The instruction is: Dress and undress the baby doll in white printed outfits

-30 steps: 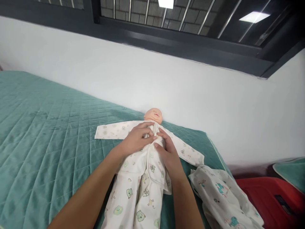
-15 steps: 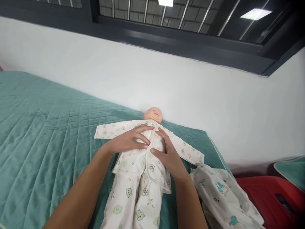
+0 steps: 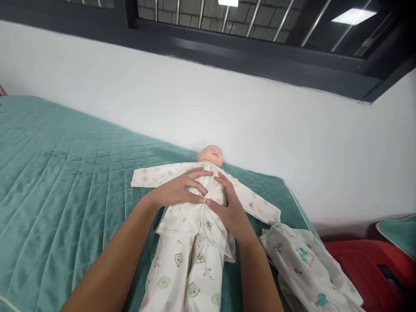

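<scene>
A baby doll [image 3: 212,155] lies on its back, head toward the wall, dressed in a white printed baby shirt [image 3: 185,216] and matching trousers [image 3: 170,271]. The shirt's sleeves stretch out to both sides. On its front, my left hand [image 3: 183,188] grips the left edge of the opening, thumb at a small button. From the other side my right hand [image 3: 229,206] holds the facing edge, its thumb meeting the left one at that button. Fingers of both hands curve over the doll's chest. Exactly how the button sits in the cloth is hidden by my thumbs.
A green quilted cover [image 3: 78,182] lies under the doll. Another white printed garment [image 3: 305,264] is heaped at the right edge, beside a red plastic object [image 3: 367,264]. Behind the bed rises a white wall [image 3: 276,130] below a dark window frame [image 3: 227,54].
My thumbs have come closer together at the button, drawing the shirt's two front edges nearer each other. The view has shifted slightly.
</scene>
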A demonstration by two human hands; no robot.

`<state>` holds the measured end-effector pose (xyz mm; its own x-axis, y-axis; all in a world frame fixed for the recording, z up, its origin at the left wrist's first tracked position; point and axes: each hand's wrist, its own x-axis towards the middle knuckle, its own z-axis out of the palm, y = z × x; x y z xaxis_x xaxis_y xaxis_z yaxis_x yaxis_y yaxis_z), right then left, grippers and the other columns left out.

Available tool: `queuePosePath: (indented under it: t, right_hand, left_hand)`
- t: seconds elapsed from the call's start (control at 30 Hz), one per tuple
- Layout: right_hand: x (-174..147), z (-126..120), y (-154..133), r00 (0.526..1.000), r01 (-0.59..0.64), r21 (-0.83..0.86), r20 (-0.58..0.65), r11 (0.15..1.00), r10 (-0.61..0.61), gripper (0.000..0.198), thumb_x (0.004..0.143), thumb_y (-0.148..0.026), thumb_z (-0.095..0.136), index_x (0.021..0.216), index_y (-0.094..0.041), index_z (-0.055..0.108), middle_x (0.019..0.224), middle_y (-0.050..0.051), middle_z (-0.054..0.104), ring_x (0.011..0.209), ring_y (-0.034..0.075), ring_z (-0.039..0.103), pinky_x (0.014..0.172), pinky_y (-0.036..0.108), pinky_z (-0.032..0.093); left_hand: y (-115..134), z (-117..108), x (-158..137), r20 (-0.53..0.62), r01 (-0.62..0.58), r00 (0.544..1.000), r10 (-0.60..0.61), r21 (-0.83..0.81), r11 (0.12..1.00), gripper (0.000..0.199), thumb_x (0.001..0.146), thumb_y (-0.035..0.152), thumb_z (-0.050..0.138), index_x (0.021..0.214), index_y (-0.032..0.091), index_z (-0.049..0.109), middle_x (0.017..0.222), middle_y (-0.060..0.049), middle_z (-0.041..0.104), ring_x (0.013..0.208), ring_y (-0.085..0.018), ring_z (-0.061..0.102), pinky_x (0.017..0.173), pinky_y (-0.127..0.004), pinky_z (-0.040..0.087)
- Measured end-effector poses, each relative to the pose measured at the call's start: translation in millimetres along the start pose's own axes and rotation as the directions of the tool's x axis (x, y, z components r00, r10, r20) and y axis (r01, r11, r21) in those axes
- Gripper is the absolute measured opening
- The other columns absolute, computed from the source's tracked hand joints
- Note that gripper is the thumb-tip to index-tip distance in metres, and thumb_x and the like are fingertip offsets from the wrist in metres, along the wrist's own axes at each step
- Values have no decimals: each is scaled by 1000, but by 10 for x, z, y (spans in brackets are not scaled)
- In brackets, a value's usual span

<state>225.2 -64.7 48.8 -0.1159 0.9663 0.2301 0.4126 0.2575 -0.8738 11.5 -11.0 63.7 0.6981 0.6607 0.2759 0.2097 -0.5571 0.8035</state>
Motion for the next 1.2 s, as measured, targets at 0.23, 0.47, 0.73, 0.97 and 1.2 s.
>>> queuePosePath:
  t: [0.23,0.47,0.73,0.97,1.2]
  right_hand:
    - [11,25,39,999,45,12,-28,999,-44,60,81,-35,70,136,-34,45,157,0,30,146,24,24,121,47,22]
    - [-8,14,-11,992,128,-15,22,992,-128,48,88,-36,62,134,-38,50,159,-4,25,148,23,19,121,46,21]
    - [-25,68,-95,985,165,16,-56,986,-164,7,86,-31,62,92,-28,64,154,-2,35,146,25,26,119,45,21]
    - [3,-73,15,897,104,526,-417,844,149,6,82,-32,60,83,-27,58,140,-1,55,128,26,52,99,42,45]
    - [168,-137,315,832,-259,241,-436,935,343,42,66,-52,71,92,-22,61,89,4,66,78,21,61,69,33,48]
  left_hand:
    - [105,77,19,-53,-14,998,21,119,993,6,83,29,63,87,25,65,152,3,40,147,-24,21,119,-44,23]
    - [121,61,3,-51,8,999,-5,73,997,13,84,37,64,85,24,62,154,1,36,148,-25,19,118,-44,23]
    - [61,-52,-47,4,-10,1000,11,-78,997,14,84,37,65,90,25,69,154,0,38,148,-27,21,117,-44,26]
    - [-120,-4,-8,-452,-32,843,-293,-586,810,26,80,44,66,94,21,66,131,-8,63,114,-26,61,93,-39,49]
    - [-216,73,92,-517,333,704,-487,-366,869,43,73,52,69,101,20,66,106,-5,70,97,-23,64,79,-31,48]
